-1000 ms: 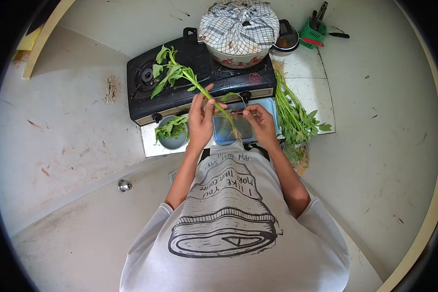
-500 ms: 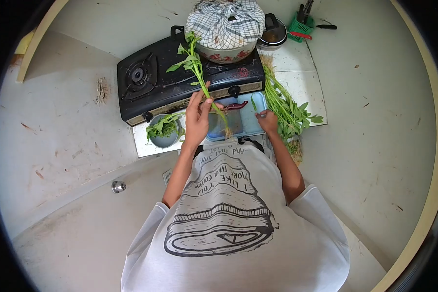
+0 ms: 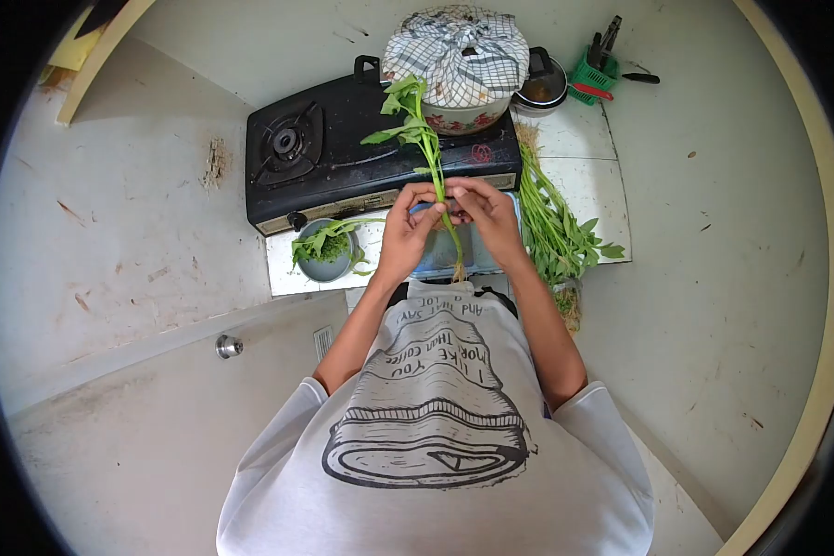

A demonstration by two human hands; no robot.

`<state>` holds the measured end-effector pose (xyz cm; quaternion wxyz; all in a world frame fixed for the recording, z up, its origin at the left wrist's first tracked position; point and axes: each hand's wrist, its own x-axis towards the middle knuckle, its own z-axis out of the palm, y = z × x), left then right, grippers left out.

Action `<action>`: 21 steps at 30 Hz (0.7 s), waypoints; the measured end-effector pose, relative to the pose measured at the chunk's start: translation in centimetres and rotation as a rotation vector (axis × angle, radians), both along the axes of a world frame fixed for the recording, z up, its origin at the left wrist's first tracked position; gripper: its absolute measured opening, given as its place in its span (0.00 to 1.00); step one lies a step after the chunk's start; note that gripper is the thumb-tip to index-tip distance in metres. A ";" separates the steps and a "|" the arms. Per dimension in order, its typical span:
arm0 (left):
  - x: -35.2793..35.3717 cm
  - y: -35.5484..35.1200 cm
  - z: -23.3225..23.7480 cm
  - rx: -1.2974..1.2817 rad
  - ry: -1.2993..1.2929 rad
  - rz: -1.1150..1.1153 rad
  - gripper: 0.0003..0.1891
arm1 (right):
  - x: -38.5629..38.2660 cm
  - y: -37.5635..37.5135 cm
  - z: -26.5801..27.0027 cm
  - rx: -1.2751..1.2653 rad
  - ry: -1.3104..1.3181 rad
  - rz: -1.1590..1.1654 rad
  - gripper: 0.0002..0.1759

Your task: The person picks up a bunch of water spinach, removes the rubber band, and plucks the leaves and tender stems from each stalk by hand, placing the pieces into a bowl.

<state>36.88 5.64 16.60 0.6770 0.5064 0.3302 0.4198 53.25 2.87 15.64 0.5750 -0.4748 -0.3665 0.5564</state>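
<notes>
A leafy water spinach stalk point(image 3: 433, 153) stands nearly upright in front of me, leaves at the far end and roots toward my shirt. My left hand point(image 3: 408, 236) is closed around its middle, thumb against the stem. From the other side, my right hand point(image 3: 491, 221) meets the same stem with its fingertips pinched at it. Below both hands lies a blue tray point(image 3: 428, 271), mostly covered by them. A grey bowl point(image 3: 322, 270) with picked greens point(image 3: 329, 246) sits left of my left hand. Beyond my right hand rests a bundle of water spinach point(image 3: 558, 208).
Behind the tray is a black two-burner stove point(image 3: 361, 139) carrying a large cloth-wrapped pot point(image 3: 463, 120). A small pan point(image 3: 542, 88) and a green basket point(image 3: 591, 82) of utensils stand at the back right. Walls enclose both sides.
My right hand has moved from over the tray's right side to the stalk, beside my left hand. The red-handled knife seen in the tray is now largely hidden. The view has shifted slightly.
</notes>
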 end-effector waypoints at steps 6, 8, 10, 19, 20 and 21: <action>0.3 -0.9 -0.2 0.019 0.025 -0.046 0.11 | 0.0 -0.3 -0.7 -0.005 0.083 0.012 0.12; 0.4 -1.6 0.3 0.034 0.049 -0.025 0.11 | -0.2 -0.8 -1.0 0.021 0.054 -0.031 0.11; 0.6 -2.2 0.2 0.009 0.029 0.045 0.11 | -0.2 -1.3 -0.9 0.044 0.045 -0.038 0.10; 0.3 -3.0 -1.3 0.026 0.005 0.209 0.12 | 0.0 -3.2 -3.0 0.038 -0.055 -0.038 0.09; 0.1 -3.0 -1.2 0.004 -0.010 0.230 0.13 | 0.4 -3.6 -3.7 0.016 -0.089 -0.038 0.09; -0.2 -3.1 -1.3 0.013 0.009 0.234 0.13 | 0.8 -4.0 -4.2 -0.001 -0.086 -0.040 0.10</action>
